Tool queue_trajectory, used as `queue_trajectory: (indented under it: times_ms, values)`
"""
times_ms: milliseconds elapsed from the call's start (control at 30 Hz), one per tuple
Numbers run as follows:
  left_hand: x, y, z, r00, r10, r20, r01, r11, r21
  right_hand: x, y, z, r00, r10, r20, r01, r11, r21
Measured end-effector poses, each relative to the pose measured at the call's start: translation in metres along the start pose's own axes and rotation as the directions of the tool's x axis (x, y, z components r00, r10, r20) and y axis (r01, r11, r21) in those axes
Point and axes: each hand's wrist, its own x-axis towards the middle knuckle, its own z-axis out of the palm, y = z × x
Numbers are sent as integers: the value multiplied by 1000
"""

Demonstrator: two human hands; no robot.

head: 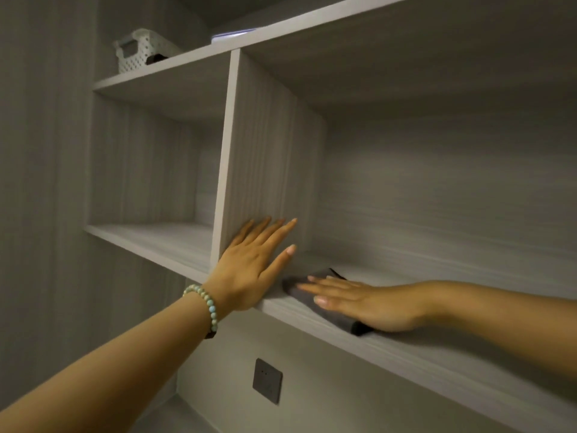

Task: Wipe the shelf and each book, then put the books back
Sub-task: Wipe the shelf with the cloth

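On the shelf (437, 354), flat right hand (368, 303) presses cloth (331, 317).

Cloth (334, 318) mostly hidden under right hand (368, 303), shelf (421, 357) cut off at right edge, basket (140, 50) contents unclear

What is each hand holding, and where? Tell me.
Nothing is gripped. The right hand presses flat atop the grey cloth; the left hand rests flat against the divider.

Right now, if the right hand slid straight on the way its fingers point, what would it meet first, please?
Most likely the left hand, which rests against the grey wooden upright divider just ahead of the right hand and its dark grey cloth; depth is unclear.
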Motion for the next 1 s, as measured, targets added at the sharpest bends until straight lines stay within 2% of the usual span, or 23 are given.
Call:
queue_trajectory:
  times_ms: [133,300,467,567,667,767,867,1000]
  values:
    - [1,-1,1,1000,3,5,-3,1000,-7,35,23,-10,997,-12,-81,14,1000,21]
    - [-1,2,-2,999,-10,39,10,1000,-12,69,60,-12,988,75,-136,-78,997,-19]
    - [-1,5,-4,998,-44,55,49,996,-81,66,64,-12,997,-9,-71,10,1000,5]
    - [-1,4,-4,997,-36,74,42,997,-72,97,68,-19,990,-37,-139,37,999,-8]
    - [0,5,-6,996,-31,80,35,998,-48,123,75,-20,977,12,-212,2,998,66]
    - [1,6,-7,995,-37,95,38,999,-14,124,81,-25,975,133,-178,-111,986,126]
    - [0,5,-6,994,-52,101,51,999,8,114,91,-24,989,87,-118,-76,993,92]
    - [0,6,-6,989,-43,141,45,999,-11,119,91,-27,983,103,-152,-85,989,120]
